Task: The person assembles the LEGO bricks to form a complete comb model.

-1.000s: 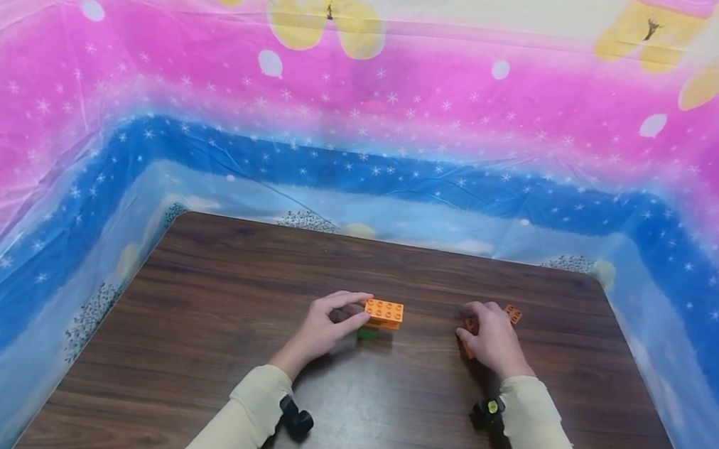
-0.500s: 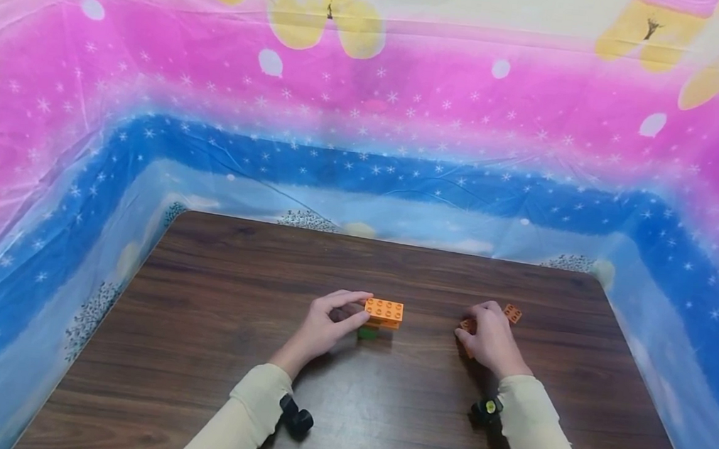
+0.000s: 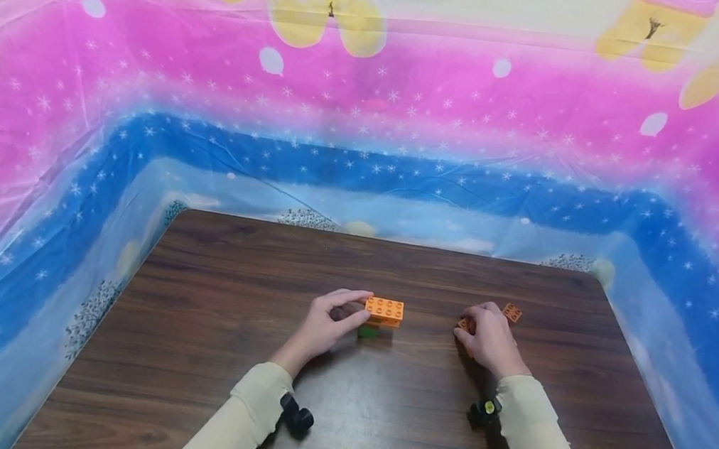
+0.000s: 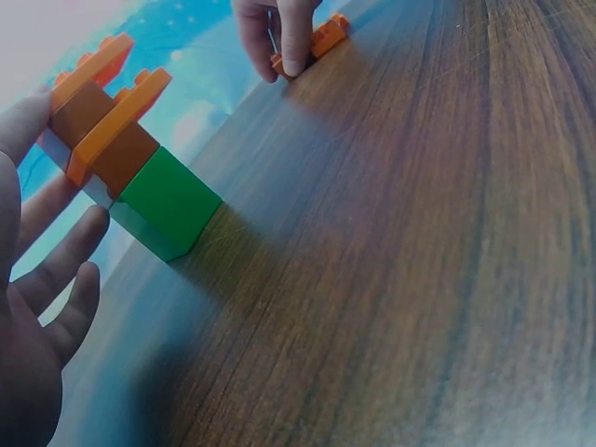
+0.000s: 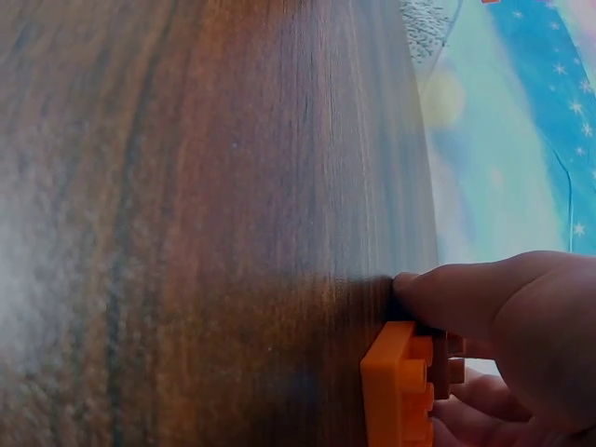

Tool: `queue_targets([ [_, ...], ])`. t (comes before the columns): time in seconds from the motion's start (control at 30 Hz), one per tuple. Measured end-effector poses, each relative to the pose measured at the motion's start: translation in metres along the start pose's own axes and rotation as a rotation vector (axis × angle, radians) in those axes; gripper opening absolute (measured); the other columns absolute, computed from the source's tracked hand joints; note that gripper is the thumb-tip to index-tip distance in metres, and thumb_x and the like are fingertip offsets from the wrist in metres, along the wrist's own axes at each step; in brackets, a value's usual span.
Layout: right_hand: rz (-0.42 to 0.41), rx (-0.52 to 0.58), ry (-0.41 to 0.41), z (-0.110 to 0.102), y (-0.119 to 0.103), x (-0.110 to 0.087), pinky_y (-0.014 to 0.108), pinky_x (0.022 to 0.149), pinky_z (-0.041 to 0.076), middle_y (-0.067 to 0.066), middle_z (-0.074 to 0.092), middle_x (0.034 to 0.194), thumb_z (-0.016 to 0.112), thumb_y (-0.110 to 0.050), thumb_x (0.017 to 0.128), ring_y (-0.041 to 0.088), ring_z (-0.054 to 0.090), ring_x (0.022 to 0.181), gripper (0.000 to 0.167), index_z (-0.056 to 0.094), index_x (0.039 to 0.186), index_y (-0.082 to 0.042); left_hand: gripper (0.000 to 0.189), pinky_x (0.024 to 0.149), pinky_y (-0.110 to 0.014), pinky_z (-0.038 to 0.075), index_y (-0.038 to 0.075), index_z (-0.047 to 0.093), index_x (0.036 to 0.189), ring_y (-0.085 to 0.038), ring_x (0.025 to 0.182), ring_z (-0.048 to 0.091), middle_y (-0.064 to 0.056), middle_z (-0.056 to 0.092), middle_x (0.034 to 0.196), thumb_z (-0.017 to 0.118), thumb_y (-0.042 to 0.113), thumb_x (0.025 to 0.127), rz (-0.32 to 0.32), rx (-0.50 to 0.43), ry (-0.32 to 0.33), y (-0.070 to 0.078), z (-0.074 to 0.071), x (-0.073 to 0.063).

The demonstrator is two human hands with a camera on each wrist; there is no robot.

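Note:
A stack of toy building blocks (image 3: 384,309) stands upright on the table. In the left wrist view its base is a green block (image 4: 169,200), with brown and longer orange blocks alternating above. My left hand (image 3: 323,327) holds the upper part between thumb and fingers from the left side. To the right, my right hand (image 3: 487,337) reaches down and pinches a small brown building block (image 3: 466,324) low at the table. Close beside it in the right wrist view is an orange block (image 5: 384,391), studs facing the palm. Another brown block (image 3: 511,313) lies just beyond the right hand.
Dark wood-grain table (image 3: 253,265) beneath everything. A printed pink and blue cloth (image 3: 369,111) hangs along its back and sides. Small black devices (image 3: 296,417) sit at both wrists.
The right hand has shifted slightly left, and the brown block at its fingertips has turned and shows more. The left hand and the stack stay where they were.

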State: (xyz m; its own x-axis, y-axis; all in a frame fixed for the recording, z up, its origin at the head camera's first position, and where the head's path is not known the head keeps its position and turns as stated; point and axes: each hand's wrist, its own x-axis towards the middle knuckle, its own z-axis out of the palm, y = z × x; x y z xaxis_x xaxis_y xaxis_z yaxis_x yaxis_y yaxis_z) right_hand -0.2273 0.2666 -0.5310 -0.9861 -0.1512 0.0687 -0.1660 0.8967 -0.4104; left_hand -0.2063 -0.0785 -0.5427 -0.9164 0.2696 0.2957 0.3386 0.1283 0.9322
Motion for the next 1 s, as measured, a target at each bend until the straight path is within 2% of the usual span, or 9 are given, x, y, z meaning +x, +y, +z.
queue_targets([
  [0.2,-0.037,-0.036,-0.019,0.0006,0.0002,-0.0007,0.052,0.082,0.055,0.020,0.064,0.111,0.081,-0.016,0.093,0.032,0.062,0.096,0.033,0.073,0.122,-0.001,0.035,0.087,-0.039,0.059,0.023,0.072,0.136,-0.026,0.109,0.070,-0.002,0.071,0.128,0.074,0.022,0.101,-0.002,0.008,-0.001,-0.0033,-0.0004,0.0000],
  [0.37,-0.071,-0.084,0.013,0.0012,-0.0010,-0.0019,0.049,0.075,0.054,0.013,0.066,0.102,0.082,-0.018,0.093,0.028,0.061,0.089,0.035,0.074,0.125,-0.006,0.035,0.087,-0.038,0.059,0.026,0.072,0.136,-0.026,0.109,0.070,0.001,0.071,0.128,0.074,0.023,0.101,-0.003,0.010,0.001,-0.0027,-0.0005,0.0001],
  [0.6,-0.086,-0.105,0.050,0.0029,-0.0011,-0.0024,0.053,0.079,0.055,0.013,0.069,0.104,0.081,-0.021,0.095,0.030,0.064,0.093,0.037,0.073,0.128,-0.007,0.035,0.087,-0.040,0.059,0.027,0.072,0.135,-0.025,0.108,0.070,0.002,0.071,0.127,0.075,0.023,0.101,-0.005,0.012,0.002,-0.0024,-0.0006,0.0008],
  [0.8,-0.034,-0.085,0.044,0.0016,-0.0032,-0.0014,0.056,0.083,0.055,0.017,0.070,0.106,0.082,-0.025,0.094,0.033,0.065,0.095,0.042,0.070,0.124,0.001,0.035,0.088,-0.043,0.059,0.025,0.073,0.135,-0.028,0.108,0.070,-0.001,0.071,0.127,0.075,0.022,0.100,-0.005,-0.001,0.001,-0.0022,-0.0007,0.0008],
  [1.0,-0.030,-0.054,0.049,0.0015,-0.0068,-0.0021,0.057,0.085,0.055,0.016,0.069,0.109,0.082,-0.028,0.094,0.033,0.064,0.099,0.041,0.071,0.123,-0.001,0.035,0.089,-0.043,0.058,0.024,0.073,0.135,-0.028,0.108,0.070,-0.001,0.072,0.126,0.075,0.022,0.100,-0.014,-0.001,0.001,-0.0033,-0.0010,0.0001],
])
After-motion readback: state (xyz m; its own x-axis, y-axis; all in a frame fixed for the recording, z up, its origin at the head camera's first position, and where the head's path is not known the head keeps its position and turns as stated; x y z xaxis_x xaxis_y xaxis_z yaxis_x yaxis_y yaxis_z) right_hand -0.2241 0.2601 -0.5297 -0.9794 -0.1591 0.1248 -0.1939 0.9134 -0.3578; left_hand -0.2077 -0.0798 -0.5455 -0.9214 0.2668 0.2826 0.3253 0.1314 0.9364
